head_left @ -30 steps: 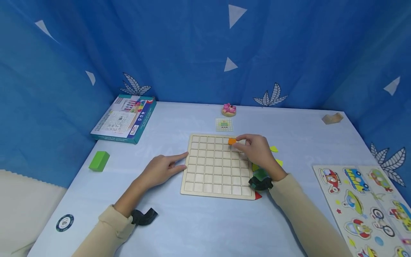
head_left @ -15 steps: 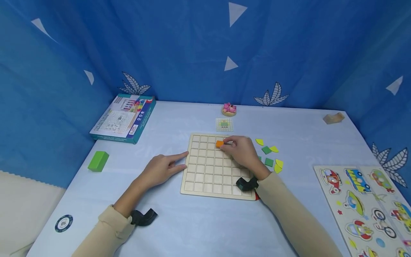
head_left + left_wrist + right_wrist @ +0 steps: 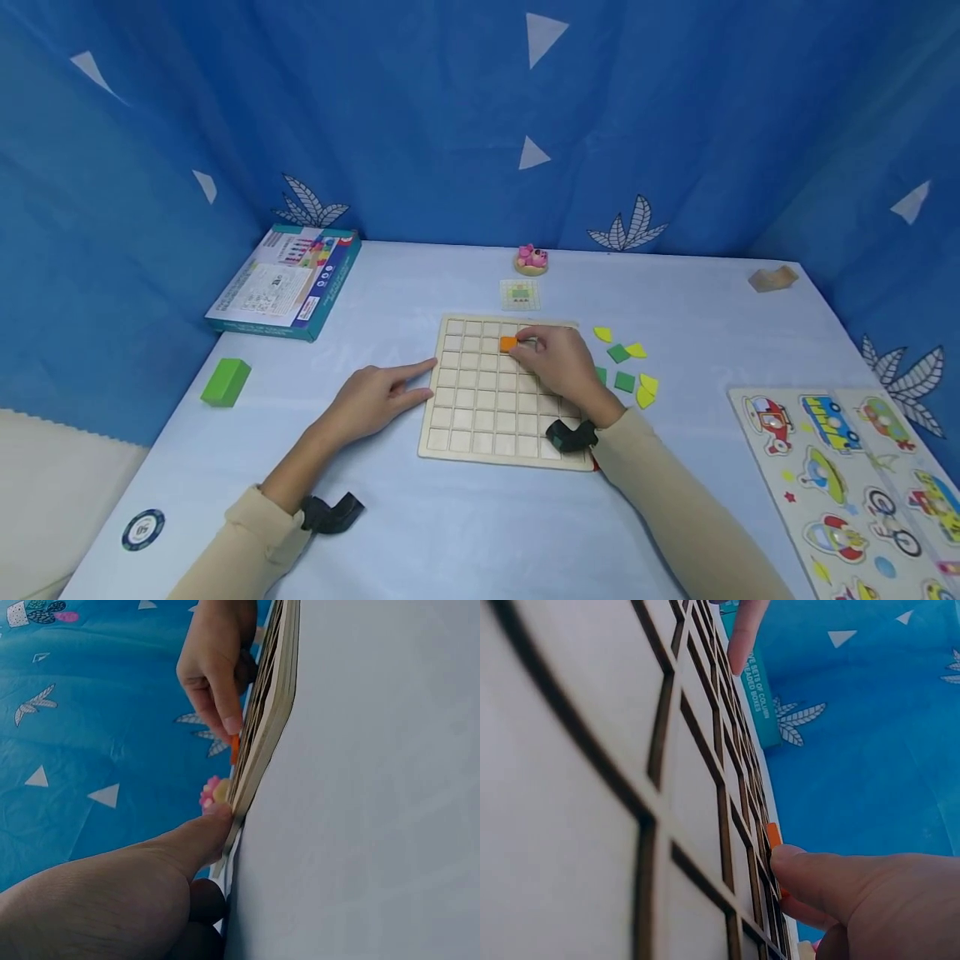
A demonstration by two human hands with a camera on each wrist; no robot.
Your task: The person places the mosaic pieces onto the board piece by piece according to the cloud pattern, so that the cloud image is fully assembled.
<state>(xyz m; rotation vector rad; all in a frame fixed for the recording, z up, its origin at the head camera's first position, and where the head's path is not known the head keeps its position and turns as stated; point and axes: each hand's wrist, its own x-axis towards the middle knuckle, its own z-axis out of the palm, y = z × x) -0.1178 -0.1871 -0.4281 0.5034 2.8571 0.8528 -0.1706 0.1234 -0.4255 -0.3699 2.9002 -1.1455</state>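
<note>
A wooden grid board (image 3: 465,398) lies mid-table, divided into small square cells. My right hand (image 3: 558,362) pinches a small orange square tile (image 3: 507,344) between thumb and finger, close over a cell in the second row from the far edge. In the right wrist view the orange tile (image 3: 774,835) shows at the thumb tip, its other end covered by the fingers. My left hand (image 3: 369,400) touches the board's left edge with extended index finger and thumb; in the left wrist view the thumb presses near the board's side (image 3: 270,742).
Right of the board lie several green tiles (image 3: 625,381) and yellow quarter-round tiles (image 3: 602,333). Behind it are a pattern card (image 3: 521,294) and a pink figurine (image 3: 532,258). A boxed game (image 3: 281,283), green block (image 3: 227,382) and round chip (image 3: 143,530) sit left; a picture puzzle (image 3: 798,475) lies right.
My right hand has carried the orange tile leftward and slightly nearer over the grid, uncovering the green and yellow tiles on the right. The left hand stays at the board's edge.
</note>
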